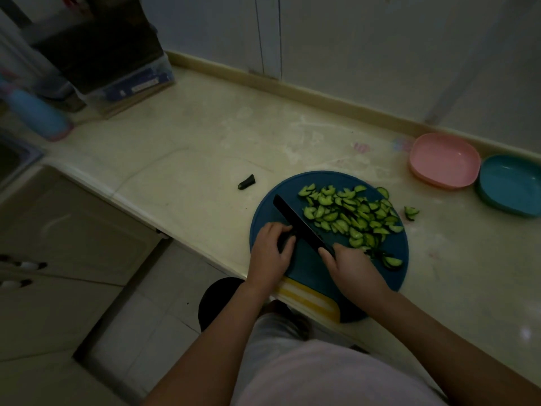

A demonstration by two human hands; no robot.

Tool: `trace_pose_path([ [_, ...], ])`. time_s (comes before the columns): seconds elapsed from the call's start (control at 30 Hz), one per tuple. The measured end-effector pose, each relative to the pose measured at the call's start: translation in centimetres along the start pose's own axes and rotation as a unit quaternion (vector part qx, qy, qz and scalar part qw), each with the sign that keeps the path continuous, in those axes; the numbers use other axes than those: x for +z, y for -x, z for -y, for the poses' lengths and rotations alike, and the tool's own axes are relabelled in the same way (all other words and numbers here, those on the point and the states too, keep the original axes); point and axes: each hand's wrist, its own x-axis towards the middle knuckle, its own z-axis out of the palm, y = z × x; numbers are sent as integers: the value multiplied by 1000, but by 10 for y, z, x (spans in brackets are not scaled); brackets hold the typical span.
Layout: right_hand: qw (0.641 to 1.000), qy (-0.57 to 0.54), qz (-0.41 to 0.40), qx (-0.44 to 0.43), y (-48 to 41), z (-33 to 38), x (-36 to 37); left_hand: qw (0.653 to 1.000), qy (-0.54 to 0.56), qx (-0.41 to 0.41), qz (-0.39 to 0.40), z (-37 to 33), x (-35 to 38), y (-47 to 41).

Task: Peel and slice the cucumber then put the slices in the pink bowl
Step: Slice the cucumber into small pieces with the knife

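Along the far edge of the pale counter (205, 136), at right, sat the pink bowl (445, 164) and, touching it, a teal bowl (510, 187). Both showed their smooth inner floors in full.

Round blue cutting board (307, 276) at the near edge, overhanging slightly, with a yellow-striped cloth (310, 298) under it.

Left hand (272, 254): fingers curled over a dark cucumber stub (285, 240) and pressing it to the board.

Right hand (351, 269): fingers wrapped round the handle of a black knife (298, 222); the handle itself was hidden. The blade lay just beside the stub, its tip pointing away.

Cucumber slices (351, 216), half-moons with the skin on, were heaped on the board's right half, well apart from the pink bowl. A stray slice (411, 213) lay just off the board. A cut cucumber end (246, 182) lay on the counter to the left.
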Motion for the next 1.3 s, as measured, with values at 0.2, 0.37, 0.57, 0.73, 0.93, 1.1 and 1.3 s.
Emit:
trace_pose_path([
  [0.2, 1000, 13, -8, -12, 5, 1, -5, 1000, 3, -5, 1, -1, -2, 1],
  [0.37, 1000, 24, -4, -15, 8, 2, -4, 1000, -3, -11, -6, 2, 1, 0],
  [0.57, 998, 51, -10, -31, 4, 6, 1, 1000, -6, -6, -8, 1, 1, 0],
  [0.73, 998, 49, -8, -24, -2, 10, 6, 1000, -28, -11, -5, 2, 1, 1],
  [0.93, 1000, -9, 1, -4, 0, 4, 7, 1000, -18, -18, -6, -2, -1, 1],
  [1.1, 1000, 1, -2, -16, 7, 3, 0, 1000, -21, -15, -3, -2, -1, 1],
  [1.3, 999, 16, -20, -35, 11, 4, -2, 1000, -24, -8, -6, -1, -1, 1],
])
